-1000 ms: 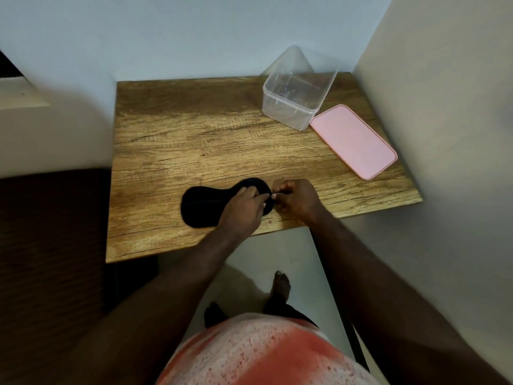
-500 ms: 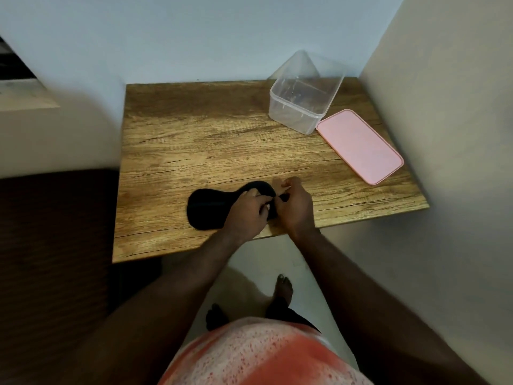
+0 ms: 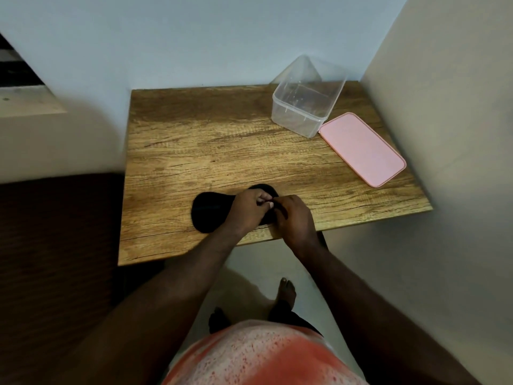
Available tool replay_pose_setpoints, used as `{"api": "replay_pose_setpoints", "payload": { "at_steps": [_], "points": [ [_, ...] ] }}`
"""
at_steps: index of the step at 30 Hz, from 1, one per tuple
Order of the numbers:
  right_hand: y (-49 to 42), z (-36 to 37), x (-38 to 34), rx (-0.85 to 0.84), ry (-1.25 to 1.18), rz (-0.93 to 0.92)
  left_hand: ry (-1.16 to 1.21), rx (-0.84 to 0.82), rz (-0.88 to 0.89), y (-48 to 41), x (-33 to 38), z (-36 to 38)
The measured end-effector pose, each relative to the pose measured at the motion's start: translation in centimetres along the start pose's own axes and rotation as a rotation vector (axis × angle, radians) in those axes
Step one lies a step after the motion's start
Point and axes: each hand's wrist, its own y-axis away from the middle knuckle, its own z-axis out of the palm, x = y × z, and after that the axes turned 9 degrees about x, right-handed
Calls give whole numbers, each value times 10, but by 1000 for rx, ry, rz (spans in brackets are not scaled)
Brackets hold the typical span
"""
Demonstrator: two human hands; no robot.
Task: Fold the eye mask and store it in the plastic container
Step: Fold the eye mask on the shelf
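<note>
A black eye mask lies flat near the front edge of the wooden table. My left hand rests on its right half, fingers pinched together. My right hand meets it from the right, fingers curled over the mask's right end, which both hands cover. The left lobe of the mask shows clearly. The clear plastic container stands open and empty at the table's back right corner, far from both hands.
The pink lid lies flat just right of the container, near the right wall. Walls close the table in behind and on the right. A dark surface sits left of the table. My bare feet stand on the floor below.
My right hand has slid left onto the mask's right end, closing against my left hand. The mask stays flat in the same spot.
</note>
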Motion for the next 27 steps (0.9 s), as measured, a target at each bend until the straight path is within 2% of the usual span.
{"api": "replay_pose_setpoints", "payload": {
  "at_steps": [10, 12, 15, 20, 23, 27],
  "points": [
    [8, 5, 7, -58, 18, -112, -341, 33, 201, -3, -2, -6],
    [5, 3, 4, -26, -40, -10, -359, 45, 231, -1, -5, -8],
    [-8, -3, -4, 23, -207, 264, -339, 54, 276, 1, -11, -8],
    [-40, -5, -8, -153, -337, 589, -273, 71, 334, 4, -19, -8],
    [-43, -4, -7, -178, -302, 597, -327, 92, 385, 7, -21, -8],
    [-39, -2, -7, -130, -228, 531, -739, 86, 456, 18, -35, -12]
  ]
}}
